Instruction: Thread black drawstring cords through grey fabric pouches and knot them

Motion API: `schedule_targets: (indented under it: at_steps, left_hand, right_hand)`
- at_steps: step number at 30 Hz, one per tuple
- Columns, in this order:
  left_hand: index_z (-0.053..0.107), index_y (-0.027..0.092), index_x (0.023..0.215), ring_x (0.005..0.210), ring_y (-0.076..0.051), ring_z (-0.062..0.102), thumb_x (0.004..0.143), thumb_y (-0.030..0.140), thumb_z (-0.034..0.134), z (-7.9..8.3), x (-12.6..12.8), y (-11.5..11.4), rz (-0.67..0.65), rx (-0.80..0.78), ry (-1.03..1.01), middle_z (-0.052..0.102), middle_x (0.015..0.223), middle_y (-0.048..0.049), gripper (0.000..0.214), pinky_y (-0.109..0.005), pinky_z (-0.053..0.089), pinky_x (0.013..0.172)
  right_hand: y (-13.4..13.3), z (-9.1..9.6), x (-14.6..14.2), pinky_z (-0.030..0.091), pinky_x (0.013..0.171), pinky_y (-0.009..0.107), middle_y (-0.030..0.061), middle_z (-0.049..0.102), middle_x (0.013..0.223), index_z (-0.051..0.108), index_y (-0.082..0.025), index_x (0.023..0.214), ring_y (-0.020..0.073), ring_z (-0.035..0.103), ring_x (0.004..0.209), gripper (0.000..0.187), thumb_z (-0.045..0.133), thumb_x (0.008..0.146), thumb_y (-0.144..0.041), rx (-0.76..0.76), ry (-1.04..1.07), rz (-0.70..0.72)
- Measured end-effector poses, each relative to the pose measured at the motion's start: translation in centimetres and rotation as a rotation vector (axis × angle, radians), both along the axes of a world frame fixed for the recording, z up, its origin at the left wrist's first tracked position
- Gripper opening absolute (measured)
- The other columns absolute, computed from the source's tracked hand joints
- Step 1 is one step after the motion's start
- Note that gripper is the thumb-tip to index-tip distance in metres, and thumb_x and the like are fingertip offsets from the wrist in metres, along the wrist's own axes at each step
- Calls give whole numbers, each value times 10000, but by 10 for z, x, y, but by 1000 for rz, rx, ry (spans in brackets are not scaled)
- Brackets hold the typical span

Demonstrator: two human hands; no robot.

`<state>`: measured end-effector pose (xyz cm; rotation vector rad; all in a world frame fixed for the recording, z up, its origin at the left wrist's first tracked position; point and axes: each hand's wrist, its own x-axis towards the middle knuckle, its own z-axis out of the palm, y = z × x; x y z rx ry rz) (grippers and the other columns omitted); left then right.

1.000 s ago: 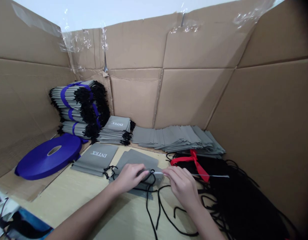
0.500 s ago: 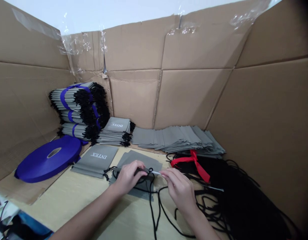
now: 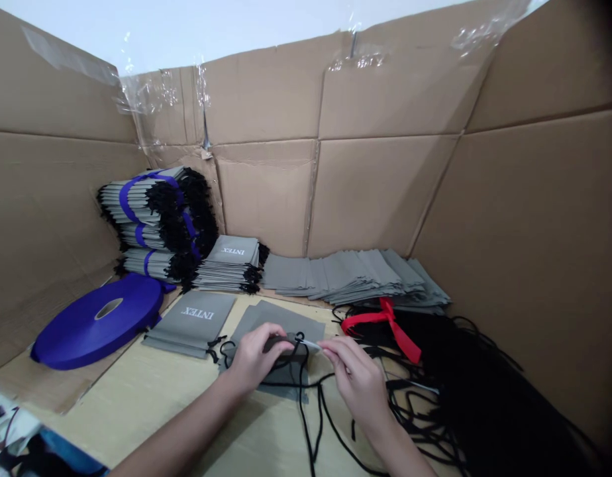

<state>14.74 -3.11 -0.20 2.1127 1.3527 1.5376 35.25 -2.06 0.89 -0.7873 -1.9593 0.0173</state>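
Note:
In the middle of the table, my left hand [image 3: 260,354] pinches the edge of a grey drawstring pouch [image 3: 297,351], thumb in front and fingers behind. My right hand [image 3: 354,374] grips a thin pale metal rod [image 3: 310,344], like a threading needle, that runs to the pouch's edge by my left fingers. A black cord [image 3: 306,417] loops at that spot and trails down over the table. Beneath my hands lie more grey pouches [image 3: 279,318], partly hidden. Just left rests a small pile of finished-looking pouches [image 3: 197,315] printed INTEX.
A roll of blue ribbon [image 3: 82,324] lies at left, before bundled pouches [image 3: 142,199]. A pouch stack [image 3: 234,252] and spread grey pouches [image 3: 356,275] line the back. Black cords [image 3: 485,377] with a red tie [image 3: 395,324] heap at right. Cardboard walls [image 3: 266,192] enclose the table.
Both hands keep nearly the same place. The rod slants slightly more, and the black cord between the hands has shifted a little. The view has moved slightly.

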Motion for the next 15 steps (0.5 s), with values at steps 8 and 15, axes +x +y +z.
schedule_targets:
  at_steps: [8,15]
  left_hand:
    - [579,180,792,695,-134,618,771,218,631,10,-1,-4,-29,-9,-64,657,763,-8,68,-221,485,667]
    - [579,184,773,854,-154,613,829,173,559,24,2,-9,-106,48,-25,672,905,-43,61,-265,475,782]
  right_hand:
    - [-2,-10,-2,498,704,298,56,634,873,591,-219,968,178,608,812,179,467,881,-122,-3,36,32]
    - [-5,-7,-7,506,698,289,55,633,858,583,-215,949,174,612,793,159,450,894,-147,-24,74,37]
